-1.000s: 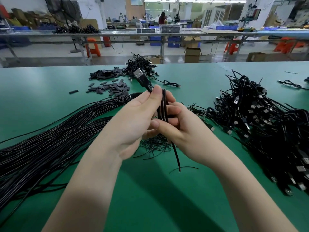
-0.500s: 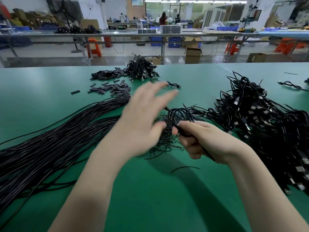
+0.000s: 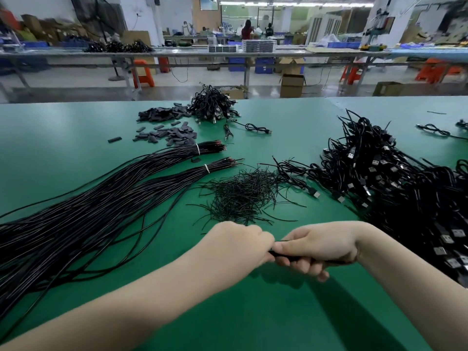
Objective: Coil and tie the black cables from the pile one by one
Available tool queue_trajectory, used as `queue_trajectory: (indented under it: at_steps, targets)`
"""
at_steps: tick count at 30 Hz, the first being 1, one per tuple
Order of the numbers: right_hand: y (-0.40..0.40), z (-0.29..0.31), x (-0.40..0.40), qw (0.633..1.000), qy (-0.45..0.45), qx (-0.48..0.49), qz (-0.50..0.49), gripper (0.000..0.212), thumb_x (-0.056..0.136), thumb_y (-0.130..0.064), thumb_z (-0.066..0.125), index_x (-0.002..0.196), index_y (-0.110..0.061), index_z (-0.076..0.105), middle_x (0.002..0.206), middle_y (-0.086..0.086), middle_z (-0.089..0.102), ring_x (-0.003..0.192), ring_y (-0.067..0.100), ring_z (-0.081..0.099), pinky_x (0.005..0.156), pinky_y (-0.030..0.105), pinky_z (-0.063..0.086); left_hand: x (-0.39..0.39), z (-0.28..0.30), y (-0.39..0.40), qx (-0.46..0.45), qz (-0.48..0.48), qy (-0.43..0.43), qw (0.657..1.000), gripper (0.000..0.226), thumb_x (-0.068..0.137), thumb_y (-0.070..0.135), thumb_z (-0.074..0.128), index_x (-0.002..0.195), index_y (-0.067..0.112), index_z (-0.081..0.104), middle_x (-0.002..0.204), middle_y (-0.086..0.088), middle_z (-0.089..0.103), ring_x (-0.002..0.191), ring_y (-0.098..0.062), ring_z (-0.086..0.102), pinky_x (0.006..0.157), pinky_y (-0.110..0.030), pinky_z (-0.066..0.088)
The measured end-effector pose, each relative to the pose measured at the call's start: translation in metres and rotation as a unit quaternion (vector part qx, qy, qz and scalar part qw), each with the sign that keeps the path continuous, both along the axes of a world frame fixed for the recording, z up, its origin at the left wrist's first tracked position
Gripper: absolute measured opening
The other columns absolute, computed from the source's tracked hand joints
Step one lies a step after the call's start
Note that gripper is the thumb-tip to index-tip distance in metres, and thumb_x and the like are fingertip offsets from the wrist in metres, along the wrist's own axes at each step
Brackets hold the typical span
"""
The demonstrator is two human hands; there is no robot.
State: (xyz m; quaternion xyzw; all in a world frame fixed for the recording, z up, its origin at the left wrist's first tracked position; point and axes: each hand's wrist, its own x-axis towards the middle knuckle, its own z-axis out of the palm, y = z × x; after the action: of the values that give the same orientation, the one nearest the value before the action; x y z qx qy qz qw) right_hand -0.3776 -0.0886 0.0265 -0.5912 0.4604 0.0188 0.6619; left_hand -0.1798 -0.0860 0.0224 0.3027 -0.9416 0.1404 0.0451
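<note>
While fists hide most of it, coiled cable (image 3: 283, 255) in left hand (image 3: 238, 245) and right hand (image 3: 319, 247) grip

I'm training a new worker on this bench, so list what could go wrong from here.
1. Both hands, left and right, grip the coiled cable low over the table; if the tie is loose, the coil may spring open.
2. The pile of short black ties lies just ahead, so a forearm could scatter it.
3. The tangled pile of USB cables sits close by the right wrist and could snag.
</note>
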Motion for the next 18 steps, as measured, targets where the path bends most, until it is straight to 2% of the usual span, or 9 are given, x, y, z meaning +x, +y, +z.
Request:
queue_trajectory:
  at_steps: [2,3,7,9,11,13,14,16,18]
  targets:
    - [0.002,-0.006,0.001,1.000,-0.019,0.003,-0.005,0.033,0.097,-0.047,0.042,0.077,-0.022,0.048,0.058,-0.005,0.030,0.044,0.008,0.025,0.044,0.020,0.035,0.009,-0.008,0.006,-0.050,-0.037,-0.021,0.998,0.024,0.074,0.042,0.077,0.071,0.026,0.060,0.061,0.009,0.055,0.046,-0.010,0.054,0.043,-0.024,0.036]
    - [0.002,-0.009,0.003,0.999,-0.030,0.009,-0.006,0.032,0.101,-0.043,0.041,0.078,-0.022,0.048,0.057,-0.006,0.030,0.044,0.008,0.024,0.045,0.020,0.035,0.011,-0.012,0.008,-0.057,-0.047,-0.027,0.997,0.025,0.067,0.037,0.082,0.066,0.027,0.059,0.056,0.011,0.051,0.042,-0.009,0.048,0.041,-0.023,0.035]
    - [-0.002,-0.015,0.002,0.994,-0.098,0.040,-0.029,0.040,0.093,-0.058,0.045,0.091,-0.022,0.062,0.057,-0.008,0.044,0.044,0.008,0.036,0.048,0.019,0.036,0.018,-0.014,0.003,-0.045,-0.041,0.007,0.998,0.026,0.059,0.028,0.085,0.064,0.025,0.060,0.055,0.008,0.052,0.041,-0.012,0.049,0.041,-0.023,0.034]
    - [-0.010,-0.012,-0.004,0.981,-0.131,0.019,-0.139,0.059,0.081,-0.072,0.044,0.105,-0.022,0.065,0.066,-0.003,0.058,0.051,0.011,0.050,0.047,0.020,0.037,0.026,-0.004,-0.007,-0.037,0.046,0.081,0.995,0.014,0.079,0.030,0.075,0.079,0.022,0.064,0.069,0.003,0.060,0.054,-0.018,0.060,0.048,-0.025,0.041]
    - [-0.018,-0.013,-0.011,0.942,-0.106,-0.106,-0.300,0.069,0.070,-0.077,0.046,0.111,-0.026,0.067,0.073,-0.002,0.065,0.057,0.013,0.056,0.049,0.023,0.037,0.040,0.002,-0.023,0.051,0.149,0.168,0.973,0.020,0.100,0.035,0.045,0.099,0.021,0.060,0.087,0.003,0.062,0.073,-0.022,0.063,0.062,-0.032,0.050]
    - [-0.026,-0.025,-0.015,0.867,0.045,-0.318,-0.382,0.056,0.074,-0.071,0.057,0.106,-0.026,0.068,0.078,-0.008,0.067,0.064,0.010,0.061,0.055,0.024,0.043,0.047,0.009,-0.035,0.174,0.188,0.321,0.912,0.024,0.102,0.033,0.040,0.096,0.022,0.060,0.081,0.004,0.064,0.064,-0.009,0.062,0.056,-0.029,0.050]
    - [-0.030,-0.035,-0.016,0.825,0.152,-0.404,-0.365,0.044,0.077,-0.065,0.063,0.100,-0.028,0.068,0.082,-0.009,0.066,0.072,0.009,0.062,0.061,0.025,0.046,0.046,0.014,-0.040,0.214,0.187,0.400,0.871,0.023,0.101,0.031,0.042,0.091,0.023,0.061,0.077,0.005,0.064,0.061,-0.002,0.062,0.056,-0.022,0.048]
    - [-0.032,-0.051,-0.012,0.787,0.289,-0.452,-0.305,0.029,0.079,-0.056,0.069,0.093,-0.031,0.066,0.091,-0.008,0.061,0.084,0.011,0.059,0.071,0.028,0.050,0.040,0.024,-0.050,0.288,0.177,0.516,0.787,0.025,0.102,0.028,0.043,0.085,0.023,0.061,0.074,0.006,0.064,0.066,-0.001,0.067,0.066,-0.023,0.049]
    - [-0.033,-0.059,-0.006,0.788,0.311,-0.440,-0.298,0.017,0.083,-0.048,0.069,0.085,-0.032,0.064,0.094,-0.005,0.056,0.085,0.015,0.055,0.072,0.031,0.051,0.029,0.033,-0.055,0.353,0.165,0.585,0.712,0.027,0.103,0.027,0.043,0.082,0.023,0.060,0.069,0.011,0.062,0.068,-0.005,0.068,0.065,-0.024,0.045]
